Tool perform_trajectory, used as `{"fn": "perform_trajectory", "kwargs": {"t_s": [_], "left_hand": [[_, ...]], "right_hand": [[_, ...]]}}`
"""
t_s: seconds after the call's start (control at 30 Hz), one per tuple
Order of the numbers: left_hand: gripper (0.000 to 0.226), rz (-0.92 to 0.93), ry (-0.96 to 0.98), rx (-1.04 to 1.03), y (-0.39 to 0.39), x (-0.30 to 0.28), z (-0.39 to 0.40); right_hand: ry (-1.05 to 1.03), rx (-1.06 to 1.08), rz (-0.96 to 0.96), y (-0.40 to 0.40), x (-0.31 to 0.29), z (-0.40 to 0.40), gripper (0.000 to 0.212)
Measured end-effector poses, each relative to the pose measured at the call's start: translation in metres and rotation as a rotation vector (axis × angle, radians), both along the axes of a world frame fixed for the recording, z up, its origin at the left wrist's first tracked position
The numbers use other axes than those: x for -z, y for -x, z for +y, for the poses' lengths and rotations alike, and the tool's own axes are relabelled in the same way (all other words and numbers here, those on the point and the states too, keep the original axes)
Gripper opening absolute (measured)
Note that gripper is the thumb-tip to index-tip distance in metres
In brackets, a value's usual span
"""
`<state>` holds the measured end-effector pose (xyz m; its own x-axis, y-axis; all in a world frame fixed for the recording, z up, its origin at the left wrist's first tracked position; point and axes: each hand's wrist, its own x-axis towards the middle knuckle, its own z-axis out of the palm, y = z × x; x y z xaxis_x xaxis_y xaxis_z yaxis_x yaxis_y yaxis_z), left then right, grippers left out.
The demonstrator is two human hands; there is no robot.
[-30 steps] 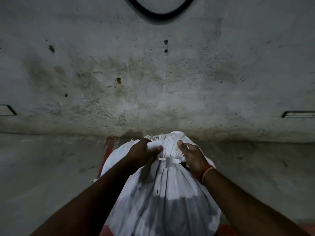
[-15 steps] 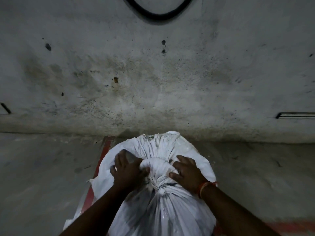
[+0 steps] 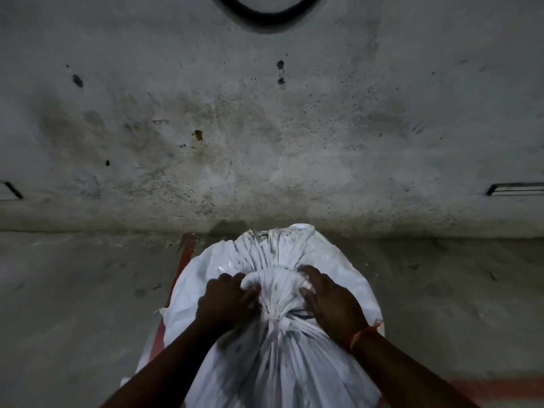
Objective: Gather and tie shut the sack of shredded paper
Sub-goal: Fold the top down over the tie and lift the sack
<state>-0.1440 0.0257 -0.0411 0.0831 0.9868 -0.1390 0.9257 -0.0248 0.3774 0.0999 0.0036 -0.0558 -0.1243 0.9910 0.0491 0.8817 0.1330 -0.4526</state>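
A white woven sack point(image 3: 282, 366) stands on the floor low in the middle of the head view. Its gathered neck point(image 3: 273, 290) is bunched and bent over toward the wall, and a thin white tie point(image 3: 272, 318) cinches it below the bunch. My left hand point(image 3: 225, 301) grips the left side of the bunched neck. My right hand point(image 3: 331, 301), with an orange thread band at the wrist, presses and holds the right side. The loose mouth of the sack point(image 3: 273, 245) fans out beyond my hands. No shredded paper shows.
A stained grey concrete wall point(image 3: 265, 128) rises right behind the sack. A red painted line point(image 3: 184, 260) runs along the floor left of the sack, another red line point(image 3: 500, 390) at the lower right. A black hose loop point(image 3: 268, 16) hangs at the top.
The gathered neck stood upright a second ago with both hands around the tie; it is now folded over toward the wall, and both hands have come lower and closer to me.
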Motion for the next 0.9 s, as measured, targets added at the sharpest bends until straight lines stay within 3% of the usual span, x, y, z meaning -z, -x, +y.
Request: {"fn": "perform_trajectory", "kwargs": {"t_s": [0.1,0.2,0.3,0.37,0.47,0.53,0.6,0.77,0.9], "left_hand": [[0.054,0.075,-0.084,-0.042,-0.013,-0.003,-0.007],[0.058,-0.015,-0.183,-0.073,-0.017,0.006,-0.01],[0.088,-0.066,-0.142,0.187,-0.003,0.026,-0.012],[0.112,0.009,-0.068,0.352,0.012,0.034,-0.012],[0.147,0.14,0.027,0.368,0.021,0.034,-0.008],[0.155,0.193,0.056,0.324,0.012,0.031,-0.003],[0.148,0.186,0.045,0.274,0.004,0.03,0.005],[0.087,0.113,-0.028,0.265,0.021,0.024,0.042],[0.069,0.038,-0.049,0.233,0.02,0.002,0.055]], "right_hand": [[-0.067,-0.053,-0.099,0.005,0.008,0.001,0.053],[0.028,-0.12,-0.153,0.006,0.011,-0.001,0.072],[0.091,-0.172,-0.182,0.002,0.009,-0.007,0.102],[0.112,-0.185,-0.171,0.001,0.013,-0.003,0.107],[0.091,-0.183,-0.173,0.007,0.022,0.009,0.11],[0.063,-0.158,-0.178,0.01,0.027,0.019,0.111],[0.04,-0.152,-0.166,0.008,0.028,0.028,0.106],[0.123,-0.222,-0.112,-0.003,0.007,0.052,0.086],[0.152,-0.249,-0.081,-0.017,-0.028,0.072,0.074]]}}
